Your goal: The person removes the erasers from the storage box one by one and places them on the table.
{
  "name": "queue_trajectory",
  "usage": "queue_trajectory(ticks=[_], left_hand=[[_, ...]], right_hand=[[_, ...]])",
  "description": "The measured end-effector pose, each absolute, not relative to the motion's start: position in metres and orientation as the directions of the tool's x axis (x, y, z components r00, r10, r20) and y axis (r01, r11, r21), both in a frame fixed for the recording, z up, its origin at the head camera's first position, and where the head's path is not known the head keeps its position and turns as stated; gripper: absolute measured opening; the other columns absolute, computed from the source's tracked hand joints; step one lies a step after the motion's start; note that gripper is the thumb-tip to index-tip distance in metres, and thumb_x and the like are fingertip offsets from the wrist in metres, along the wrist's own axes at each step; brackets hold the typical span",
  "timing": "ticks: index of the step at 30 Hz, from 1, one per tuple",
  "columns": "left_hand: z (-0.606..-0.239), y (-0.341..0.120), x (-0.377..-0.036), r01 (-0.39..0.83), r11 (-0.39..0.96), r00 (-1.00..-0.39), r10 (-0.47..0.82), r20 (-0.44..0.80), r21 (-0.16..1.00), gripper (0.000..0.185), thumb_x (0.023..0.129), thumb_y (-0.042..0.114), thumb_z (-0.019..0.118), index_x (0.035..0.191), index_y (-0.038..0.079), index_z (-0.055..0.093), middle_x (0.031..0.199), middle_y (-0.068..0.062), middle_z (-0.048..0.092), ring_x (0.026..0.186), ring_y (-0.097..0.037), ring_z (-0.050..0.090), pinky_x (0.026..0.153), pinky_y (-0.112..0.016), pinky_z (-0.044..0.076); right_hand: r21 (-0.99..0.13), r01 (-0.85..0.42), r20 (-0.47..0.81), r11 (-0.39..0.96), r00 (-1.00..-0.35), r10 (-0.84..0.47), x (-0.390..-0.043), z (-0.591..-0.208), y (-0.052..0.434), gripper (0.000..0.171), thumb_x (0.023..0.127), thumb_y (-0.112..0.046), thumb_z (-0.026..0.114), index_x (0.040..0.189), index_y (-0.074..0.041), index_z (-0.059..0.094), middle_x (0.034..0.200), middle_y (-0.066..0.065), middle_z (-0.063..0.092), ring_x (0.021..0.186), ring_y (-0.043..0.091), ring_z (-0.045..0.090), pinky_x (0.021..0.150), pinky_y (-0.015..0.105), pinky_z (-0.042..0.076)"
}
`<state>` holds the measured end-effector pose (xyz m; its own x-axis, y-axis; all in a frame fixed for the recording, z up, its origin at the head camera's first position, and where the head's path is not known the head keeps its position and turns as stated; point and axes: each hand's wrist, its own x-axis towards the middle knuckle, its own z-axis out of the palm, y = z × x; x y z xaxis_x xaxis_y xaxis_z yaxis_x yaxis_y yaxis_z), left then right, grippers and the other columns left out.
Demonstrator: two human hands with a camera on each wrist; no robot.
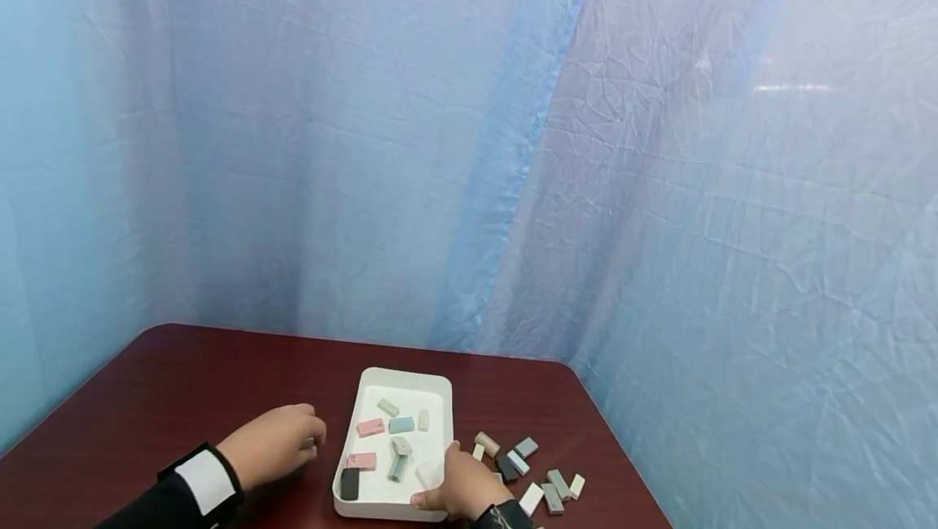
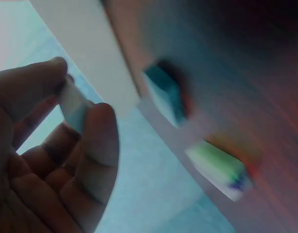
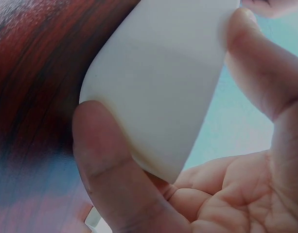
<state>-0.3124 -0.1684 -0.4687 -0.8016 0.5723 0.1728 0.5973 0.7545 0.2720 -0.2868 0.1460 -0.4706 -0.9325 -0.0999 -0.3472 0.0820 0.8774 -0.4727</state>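
My left hand (image 1: 273,443) is over the table to the left of the white tray (image 1: 384,510). In the left wrist view its thumb and fingertips pinch a small pale block (image 2: 73,108), which looks like an eraser. A blurred teal block (image 2: 164,94) and a green-and-white block (image 2: 219,170) lie on the table near that hand. My right hand (image 1: 472,484) grips the tray's near right corner. In the right wrist view, fingers curl around the tray's white wall (image 3: 153,73).
Inside the tray lie pink blocks (image 1: 370,428), a blue block (image 1: 401,425), a dark block (image 1: 350,483) and several pale ones. Right of it, more blocks (image 1: 558,484) in grey, white and cream are scattered on the dark red table (image 1: 220,374). Blue curtains (image 1: 366,146) hang behind.
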Motion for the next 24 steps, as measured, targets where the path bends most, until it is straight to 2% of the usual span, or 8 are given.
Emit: queue_trajectory(ticks=[4, 8, 12, 15, 17, 22, 24], left_hand=[[-0.477, -0.188, -0.311, 0.548, 0.793, -0.835, 0.538, 0.114, 0.267, 0.015, 0.082, 0.016, 0.068, 0.073, 0.027, 0.063, 0.072, 0.013, 0.05, 0.063, 0.0, 0.043, 0.056, -0.026, 0.038], [-0.485, -0.204, -0.309, 0.493, 0.821, -0.861, 0.508, 0.026, 0.287, 0.02, 0.077, 0.008, 0.064, 0.069, 0.025, 0.059, 0.069, 0.013, 0.053, 0.061, -0.004, 0.045, 0.057, -0.028, 0.035], [-0.49, -0.214, -0.307, 0.443, 0.836, -0.876, 0.48, -0.039, 0.324, 0.025, 0.079, 0.009, 0.066, 0.066, 0.024, 0.052, 0.095, 0.004, 0.07, 0.06, -0.007, 0.051, 0.055, -0.029, 0.031], [-0.492, -0.216, -0.307, 0.401, 0.851, -0.893, 0.446, -0.065, 0.339, 0.026, 0.08, 0.011, 0.067, 0.066, 0.023, 0.049, 0.12, -0.007, 0.067, 0.059, -0.008, 0.051, 0.055, -0.029, 0.029], [-0.492, -0.217, -0.306, 0.39, 0.856, -0.897, 0.437, -0.069, 0.339, 0.026, 0.081, 0.012, 0.068, 0.066, 0.023, 0.049, 0.124, -0.008, 0.066, 0.058, -0.007, 0.049, 0.054, -0.029, 0.029], [-0.489, -0.216, -0.305, 0.397, 0.852, -0.892, 0.446, -0.078, 0.341, 0.026, 0.08, 0.011, 0.067, 0.065, 0.023, 0.05, 0.122, -0.008, 0.066, 0.053, -0.007, 0.041, 0.054, -0.028, 0.029], [-0.486, -0.215, -0.305, 0.401, 0.852, -0.888, 0.451, -0.085, 0.336, 0.025, 0.08, 0.011, 0.067, 0.065, 0.023, 0.051, 0.114, -0.005, 0.069, 0.052, -0.008, 0.04, 0.053, -0.027, 0.03]], right_hand=[[-0.471, 0.084, -0.347, 0.878, -0.933, -0.096, -0.286, -0.47, 0.146, 0.105, 0.068, -0.05, 0.081, 0.141, 0.01, 0.034, 0.135, 0.032, 0.048, 0.112, 0.044, 0.057, 0.087, 0.059, 0.045], [-0.47, 0.085, -0.346, 0.878, -0.933, -0.095, -0.286, -0.47, 0.145, 0.104, 0.068, -0.049, 0.081, 0.14, 0.01, 0.035, 0.132, 0.03, 0.051, 0.111, 0.041, 0.058, 0.087, 0.057, 0.045], [-0.47, 0.087, -0.342, 0.878, -0.935, -0.091, -0.285, -0.47, 0.145, 0.103, 0.067, -0.049, 0.081, 0.139, 0.01, 0.036, 0.126, 0.028, 0.056, 0.107, 0.038, 0.06, 0.086, 0.056, 0.046], [-0.476, 0.086, -0.341, 0.875, -0.936, -0.093, -0.285, -0.47, 0.145, 0.102, 0.067, -0.048, 0.081, 0.138, 0.01, 0.037, 0.125, 0.028, 0.056, 0.107, 0.038, 0.06, 0.086, 0.056, 0.046], [-0.476, 0.083, -0.339, 0.876, -0.936, -0.096, -0.285, -0.47, 0.145, 0.102, 0.067, -0.048, 0.081, 0.138, 0.01, 0.037, 0.125, 0.028, 0.056, 0.107, 0.038, 0.06, 0.086, 0.057, 0.046], [-0.464, 0.072, -0.327, 0.883, -0.94, -0.095, -0.285, -0.471, 0.145, 0.102, 0.067, -0.049, 0.081, 0.137, 0.011, 0.038, 0.124, 0.028, 0.057, 0.105, 0.038, 0.061, 0.085, 0.056, 0.047], [-0.465, 0.07, -0.324, 0.883, -0.941, -0.096, -0.285, -0.471, 0.145, 0.102, 0.066, -0.05, 0.081, 0.137, 0.011, 0.038, 0.122, 0.027, 0.058, 0.104, 0.037, 0.061, 0.085, 0.056, 0.047]])
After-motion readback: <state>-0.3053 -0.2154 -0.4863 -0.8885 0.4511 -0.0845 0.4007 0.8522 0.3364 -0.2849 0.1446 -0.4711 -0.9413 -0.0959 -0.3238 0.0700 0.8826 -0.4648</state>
